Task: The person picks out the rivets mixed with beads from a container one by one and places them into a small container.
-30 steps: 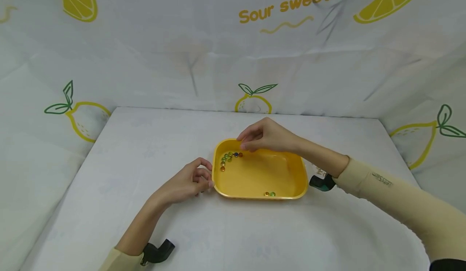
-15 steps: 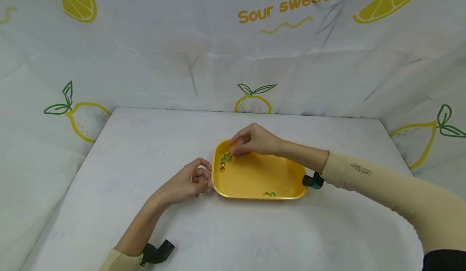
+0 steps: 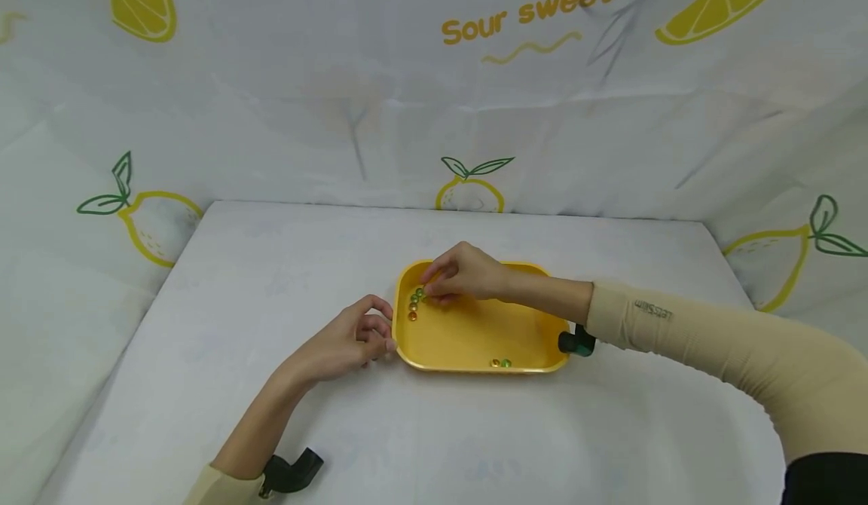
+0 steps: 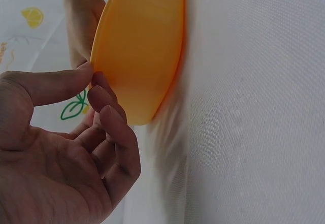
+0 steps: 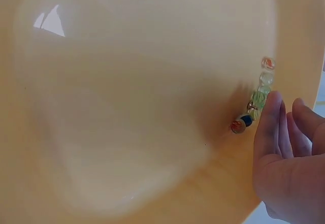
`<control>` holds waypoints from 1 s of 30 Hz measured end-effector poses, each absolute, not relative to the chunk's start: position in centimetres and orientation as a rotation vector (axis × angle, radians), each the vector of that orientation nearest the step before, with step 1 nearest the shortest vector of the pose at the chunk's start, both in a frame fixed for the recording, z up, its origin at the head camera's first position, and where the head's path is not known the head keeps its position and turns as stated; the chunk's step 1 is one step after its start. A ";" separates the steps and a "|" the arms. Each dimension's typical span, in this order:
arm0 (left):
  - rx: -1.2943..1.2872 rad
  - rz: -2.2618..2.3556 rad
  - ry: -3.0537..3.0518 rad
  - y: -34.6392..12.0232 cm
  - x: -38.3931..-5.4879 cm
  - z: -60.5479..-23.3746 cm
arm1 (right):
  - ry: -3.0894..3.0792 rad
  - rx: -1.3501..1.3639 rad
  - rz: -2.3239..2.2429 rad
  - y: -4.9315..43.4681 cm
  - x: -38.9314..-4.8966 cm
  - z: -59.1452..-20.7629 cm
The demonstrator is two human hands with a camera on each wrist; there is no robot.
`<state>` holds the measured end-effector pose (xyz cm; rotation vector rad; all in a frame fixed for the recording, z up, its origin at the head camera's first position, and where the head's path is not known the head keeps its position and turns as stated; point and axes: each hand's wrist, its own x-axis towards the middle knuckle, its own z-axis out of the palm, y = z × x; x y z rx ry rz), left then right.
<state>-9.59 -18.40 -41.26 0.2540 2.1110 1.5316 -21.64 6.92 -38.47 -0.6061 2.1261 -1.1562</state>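
A yellow plastic tray [image 3: 488,339] stands on the table, with several glass marbles [image 3: 414,305] along its left wall. My left hand [image 3: 356,341] pinches the tray's left rim; in the left wrist view the thumb lies on the rim [image 4: 94,56] and curled fingers meet the outer wall. My right hand [image 3: 464,273] reaches in over the far side, fingertips down at the upper end of the marble row. In the right wrist view, its fingers [image 5: 268,125] look fairly straight, beside green marbles [image 5: 259,98] and a red-and-clear one [image 5: 238,126]. No marble shows between them.
Two more marbles, orange [image 3: 495,363] and green [image 3: 506,363], lie against the tray's near wall. White cloth covers the table [image 3: 475,437]. A lemon-printed curtain [image 3: 285,113] hangs behind it.
My right hand has moved left and slightly nearer, lowering over the far end of the marble row and covering the blue and red marbles there. The left hand has stayed on the rim.
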 end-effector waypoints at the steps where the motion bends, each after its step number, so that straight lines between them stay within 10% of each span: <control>1: 0.251 1.532 2.112 -18.5 -9.6 -41.2 | 2.126 -0.608 -1.152 6.8 -21.6 -38.4; 30: 0.264 1.530 2.117 -18.3 -9.5 -41.1 | 2.134 -0.636 -0.942 7.0 -21.0 -39.3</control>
